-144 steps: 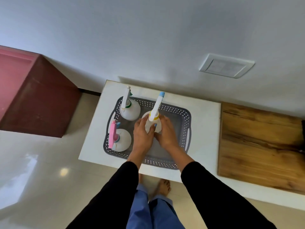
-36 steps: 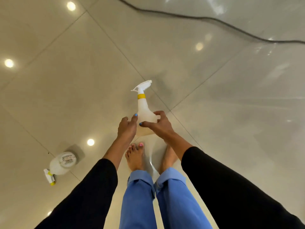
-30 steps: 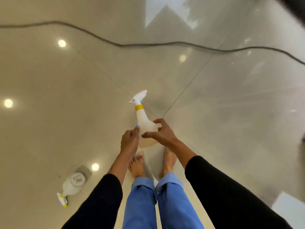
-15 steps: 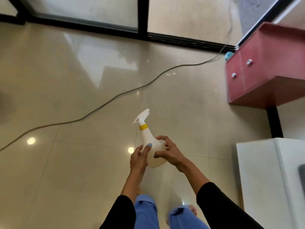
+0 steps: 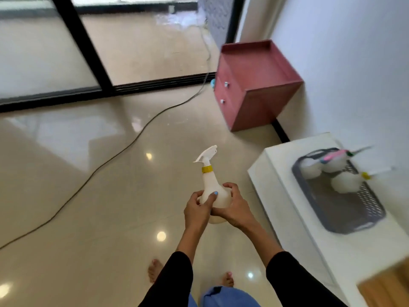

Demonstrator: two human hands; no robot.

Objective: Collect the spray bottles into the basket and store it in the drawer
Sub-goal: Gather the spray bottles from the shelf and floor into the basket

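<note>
A white spray bottle (image 5: 209,185) with a yellow collar and white trigger head stands upright in front of me, above the floor. My left hand (image 5: 195,210) and my right hand (image 5: 235,207) both grip its round body. To the right, a grey perforated basket (image 5: 352,220) sits on a white table (image 5: 285,196). Three white spray bottles (image 5: 344,181) stand in its far end, blurred. A red cabinet (image 5: 254,89) with two drawer knobs stands against the wall beyond the table.
A dark cable (image 5: 124,149) runs across the glossy tiled floor (image 5: 88,196) from the left edge toward the cabinet. A black-framed glass sliding door (image 5: 88,52) fills the back. A wooden surface (image 5: 387,289) adjoins the table at the lower right.
The view has swung right: the basket on the white table has come into sight and the red cabinet sits nearer the middle. Both hands still hold the bottle upright.
</note>
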